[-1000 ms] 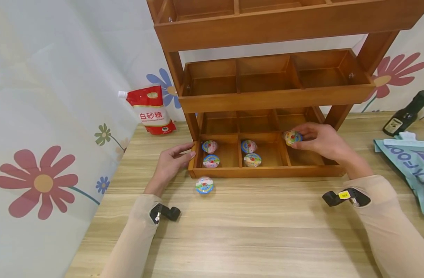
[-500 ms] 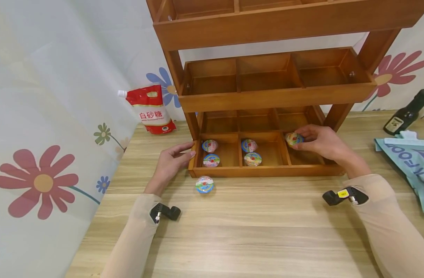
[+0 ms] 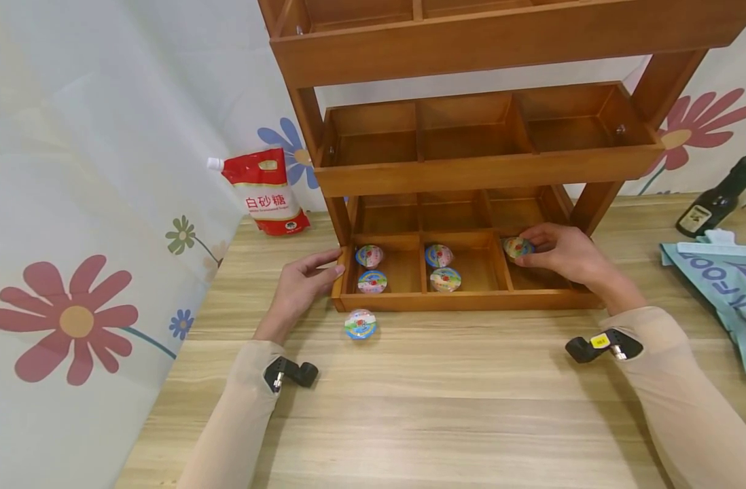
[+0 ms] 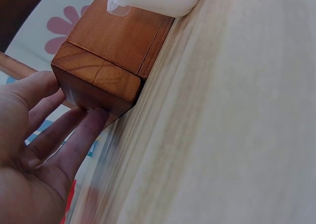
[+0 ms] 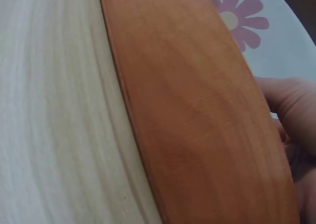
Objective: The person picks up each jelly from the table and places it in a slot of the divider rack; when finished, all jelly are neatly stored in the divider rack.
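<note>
In the head view my right hand [image 3: 565, 255] reaches into the right compartment of the bottom tier of a brown wooden shelf [image 3: 471, 301]. Thumb and fingers pinch a small jelly cup [image 3: 516, 247] at the compartment's back left corner. My left hand [image 3: 302, 285] touches the left end of that tier; in the left wrist view its fingertips [image 4: 96, 117] lie against the wood. Two more cups, one pink cup [image 3: 369, 257] behind another, sit in the left compartment. The middle one holds a pair too, including a yellowish cup [image 3: 445, 279]. In the right wrist view the front board [image 5: 197, 105] hides most of the hand.
A single jelly cup [image 3: 360, 324] stands on the table [image 3: 446, 407] before the shelf. A red sugar pouch [image 3: 269, 193] stands at back left. On the right are a dark bottle [image 3: 718, 197] and a teal snack bag [image 3: 724, 292]. Upper tiers overhang the bottom one.
My right hand has lowered slightly and shifted a little right with its jelly cup, deeper into the right compartment. The left hand stays against the shelf's end.
</note>
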Action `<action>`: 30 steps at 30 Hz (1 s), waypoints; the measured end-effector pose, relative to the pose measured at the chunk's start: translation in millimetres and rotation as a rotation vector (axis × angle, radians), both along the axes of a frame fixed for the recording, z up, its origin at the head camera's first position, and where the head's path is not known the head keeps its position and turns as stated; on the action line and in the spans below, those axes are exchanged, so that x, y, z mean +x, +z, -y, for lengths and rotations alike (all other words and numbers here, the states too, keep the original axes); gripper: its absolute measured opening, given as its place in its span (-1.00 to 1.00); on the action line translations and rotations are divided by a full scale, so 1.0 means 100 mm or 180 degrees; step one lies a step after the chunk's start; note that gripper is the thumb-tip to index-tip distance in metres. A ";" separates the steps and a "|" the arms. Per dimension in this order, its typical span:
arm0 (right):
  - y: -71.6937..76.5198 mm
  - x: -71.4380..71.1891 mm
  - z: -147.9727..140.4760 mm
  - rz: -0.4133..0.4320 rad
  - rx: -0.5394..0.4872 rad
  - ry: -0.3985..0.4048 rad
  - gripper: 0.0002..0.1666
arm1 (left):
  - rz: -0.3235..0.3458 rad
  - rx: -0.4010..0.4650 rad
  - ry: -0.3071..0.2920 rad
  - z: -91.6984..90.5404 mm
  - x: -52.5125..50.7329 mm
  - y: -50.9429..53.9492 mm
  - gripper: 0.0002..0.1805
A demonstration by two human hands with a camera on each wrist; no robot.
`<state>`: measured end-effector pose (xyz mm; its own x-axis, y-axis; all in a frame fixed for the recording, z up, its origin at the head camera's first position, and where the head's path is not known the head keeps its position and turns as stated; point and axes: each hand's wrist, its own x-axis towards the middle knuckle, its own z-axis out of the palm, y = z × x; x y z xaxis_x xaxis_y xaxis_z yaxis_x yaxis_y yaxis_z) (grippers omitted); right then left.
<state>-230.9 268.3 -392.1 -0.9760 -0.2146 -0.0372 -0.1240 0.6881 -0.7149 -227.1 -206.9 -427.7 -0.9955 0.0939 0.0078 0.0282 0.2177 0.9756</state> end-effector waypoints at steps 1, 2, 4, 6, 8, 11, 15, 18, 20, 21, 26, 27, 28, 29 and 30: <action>0.00 0.00 0.00 -0.0005 0.0010 -0.0001 -0.29 | -0.0001 0.0000 0.0002 0.00 0.00 0.00 -0.55; -0.01 0.00 0.00 -0.0001 0.0012 -0.0003 -0.30 | -0.0005 -0.0009 -0.0002 0.00 0.00 0.00 -0.54; -0.01 -0.01 0.01 0.0006 0.0010 -0.0006 -0.31 | -0.0009 0.0009 -0.0007 0.00 -0.01 0.00 -0.54; -0.01 0.00 0.01 0.0029 0.0005 -0.0006 -0.30 | -0.0012 0.0025 -0.0012 0.01 -0.01 0.00 -0.53; -0.02 0.00 0.02 0.0042 0.0002 -0.0003 -0.30 | -0.0010 0.0039 -0.0019 0.01 -0.01 0.00 -0.53; -0.02 -0.01 0.02 0.0054 -0.0006 0.0002 -0.30 | -0.0001 0.0039 -0.0011 0.01 -0.01 0.00 -0.53; -0.02 -0.01 0.03 0.0061 0.0006 0.0005 -0.30 | 0.0016 0.0035 -0.0007 0.01 -0.01 0.00 -0.53; -0.01 -0.01 0.04 0.0059 0.0033 0.0006 -0.30 | 0.0031 0.0048 -0.0002 0.01 -0.01 0.00 -0.52; 0.00 -0.01 0.03 0.0068 0.0050 0.0014 -0.29 | 0.0033 0.0053 -0.0002 0.01 -0.01 0.00 -0.53; 0.01 -0.01 0.04 0.0076 0.0056 0.0020 -0.28 | 0.0033 0.0049 -0.0002 0.01 -0.01 0.00 -0.53; 0.07 0.01 0.05 0.0030 0.0136 0.0051 -0.26 | 0.0021 0.0039 0.0002 0.01 -0.01 0.00 -0.53; 0.08 0.02 0.05 0.0002 0.0149 0.0048 -0.26 | 0.0024 0.0041 0.0004 0.00 -0.01 0.00 -0.52; 0.10 0.03 0.05 -0.0029 0.0153 0.0040 -0.27 | 0.0028 0.0052 0.0005 0.00 -0.01 0.00 -0.52; 0.11 0.04 0.05 -0.0067 0.0166 0.0031 -0.28 | 0.0033 0.0062 0.0005 0.00 -0.01 0.00 -0.52; 0.13 0.05 0.05 -0.0095 0.0167 0.0018 -0.29 | 0.0040 0.0073 0.0006 0.00 -0.01 0.00 -0.52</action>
<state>-226.0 263.6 -379.3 -0.9757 -0.2185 -0.0195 -0.1486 0.7237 -0.6739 -228.0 -206.6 -428.2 -0.9958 0.0920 -0.0026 0.0155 0.1955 0.9806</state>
